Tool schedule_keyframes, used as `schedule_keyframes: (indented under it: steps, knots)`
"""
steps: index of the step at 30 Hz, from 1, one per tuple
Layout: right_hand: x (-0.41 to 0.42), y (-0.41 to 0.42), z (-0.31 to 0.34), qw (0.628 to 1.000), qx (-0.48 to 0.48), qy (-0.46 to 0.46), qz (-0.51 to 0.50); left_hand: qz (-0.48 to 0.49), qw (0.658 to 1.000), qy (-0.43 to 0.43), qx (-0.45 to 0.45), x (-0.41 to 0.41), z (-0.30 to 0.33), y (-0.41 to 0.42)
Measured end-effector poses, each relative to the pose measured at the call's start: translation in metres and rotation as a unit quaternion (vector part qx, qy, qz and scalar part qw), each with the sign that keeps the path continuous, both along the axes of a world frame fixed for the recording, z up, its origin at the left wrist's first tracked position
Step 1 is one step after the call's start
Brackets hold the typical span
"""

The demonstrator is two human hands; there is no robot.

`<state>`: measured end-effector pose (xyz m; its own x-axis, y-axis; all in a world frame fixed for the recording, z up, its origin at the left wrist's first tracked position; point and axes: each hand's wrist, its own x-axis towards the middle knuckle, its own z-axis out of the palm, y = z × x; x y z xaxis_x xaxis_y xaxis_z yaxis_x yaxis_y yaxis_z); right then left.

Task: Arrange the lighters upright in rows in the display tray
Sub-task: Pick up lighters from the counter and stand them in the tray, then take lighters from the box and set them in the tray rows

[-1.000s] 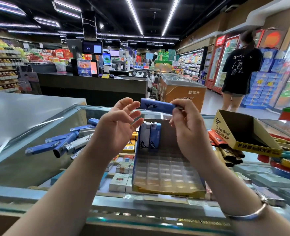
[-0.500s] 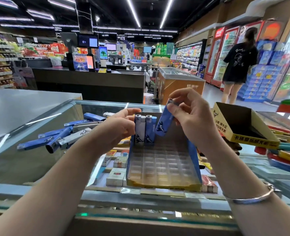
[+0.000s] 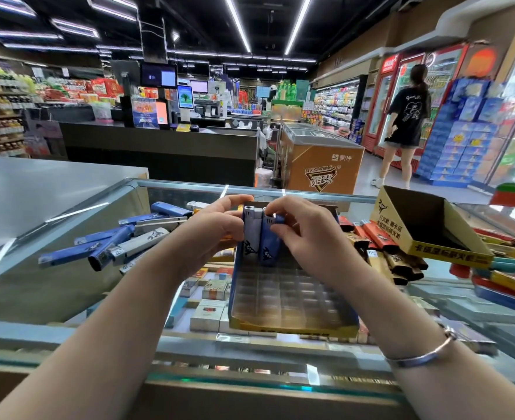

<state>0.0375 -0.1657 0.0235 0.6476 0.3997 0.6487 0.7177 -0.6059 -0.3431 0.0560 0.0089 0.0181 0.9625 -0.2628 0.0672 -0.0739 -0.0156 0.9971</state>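
Right hand [image 3: 307,234] has fingers curled over the top of a blue lighter [image 3: 272,237], pinching it as it stands in the back row of the display tray [image 3: 292,324]; the lighter's lower half shows, its cap is mostly under the fingers. Left hand [image 3: 210,234] is curled against the left side of the same row, thumb and fingertips touching a grey lighter [image 3: 251,233] that stands upright just beside the blue one; cannot tell if it actually grips it or only steadies it. A third lighter may sit behind the right hand, hidden. Rest of the tray is a clear grid of slots with a blue wall on the left and a yellow front lip, sitting on the glass surface [image 3: 250,344]. Silver bracelet [image 3: 422,356] on the right wrist. Left of the tray, a loose pile of blue and grey lighters [image 3: 123,241] lies flat on the surface, well apart from the tray. Right of it, a pile of red, brown and yellow lighters [image 3: 383,247], also lying flat, and just beyond them an open yellow cardboard box [image 3: 431,228] tilted toward the camera. Cigarette packs [image 3: 210,310] show under the glass. Farther out: an orange chest freezer [image 3: 319,162], a dark checkout counter [image 3: 159,150] with screens, and a person in a black T-shirt [image 3: 407,119] standing by the fridges at right, back to the camera.
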Motion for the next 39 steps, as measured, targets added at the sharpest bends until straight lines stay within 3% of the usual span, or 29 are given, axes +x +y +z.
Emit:
schedule_keyframes:
  steps: [11, 14, 16, 18, 21, 23, 25, 28, 30, 39]
  knots:
    - [0.005, -0.006, -0.001, 0.991, -0.089, -0.052, -0.085, -0.015, 1.0, -0.004, -0.003, 0.001, -0.001, 0.001]
    - [0.008, -0.011, -0.001, 0.993, -0.036, -0.069, -0.093, -0.009, 1.0, -0.007, -0.021, 0.001, 0.001, 0.001]
    - [0.012, -0.017, 0.001, 0.989, 0.04, -0.077, -0.12, 0.055, 0.998, -0.035, -0.016, 0.004, 0.003, 0.004]
    - [0.019, -0.025, 0.004, 0.982, 0.089, -0.052, -0.16, 0.145, 0.984, -0.094, 0.045, 0.007, 0.001, 0.009]
    - [0.028, -0.035, 0.004, 0.978, 0.103, 0.048, -0.175, 0.231, 0.936, -0.157, 0.214, 0.009, -0.01, 0.017]
    - [0.03, -0.037, 0.001, 0.977, 0.106, 0.105, -0.155, 0.239, 0.886, -0.149, 0.367, 0.015, -0.018, 0.021]
    - [0.032, -0.037, -0.001, 0.977, 0.105, 0.119, -0.142, 0.19, 0.866, -0.113, 0.448, 0.02, -0.023, 0.024]
    - [0.033, -0.038, -0.003, 0.978, 0.109, 0.114, -0.135, 0.087, 0.884, -0.068, 0.454, 0.024, -0.025, 0.03]
    - [0.034, -0.039, -0.004, 0.978, 0.114, 0.111, -0.133, 0.049, 0.874, -0.07, 0.478, 0.025, -0.026, 0.036]
    - [0.034, -0.039, -0.004, 0.979, 0.123, 0.111, -0.12, 0.046, 0.844, -0.098, 0.525, 0.031, -0.023, 0.046]
